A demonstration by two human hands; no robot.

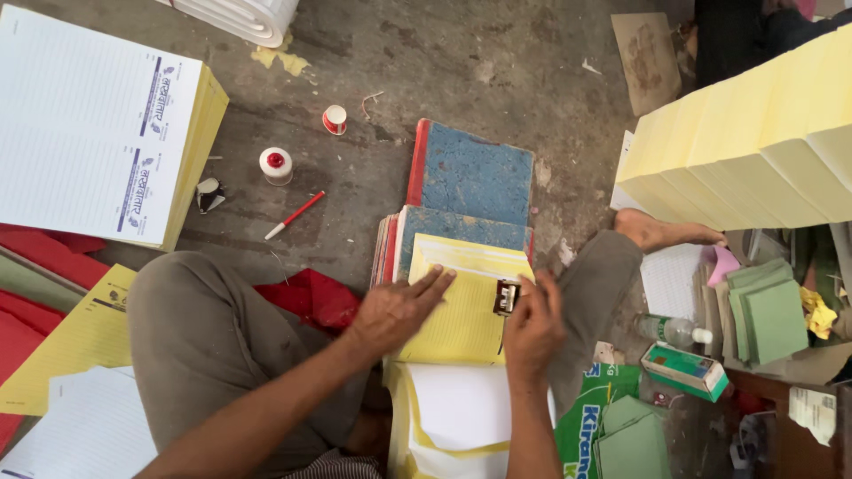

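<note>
Your only view comes from a camera worn on your head, looking almost straight down at the concrete floor where you sit. It sits close above your lap: your forearms enter from the bottom edge, and your left hand and right hand fall near the middle of the frame. Your bent knees flank them. The top edge faces away from you. No second view overlaps.

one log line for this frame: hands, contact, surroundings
left hand: flat on yellow pad | right hand: on small metal stapler at pad's right edge | pad atop blue-covered books | red pen on floor
</note>
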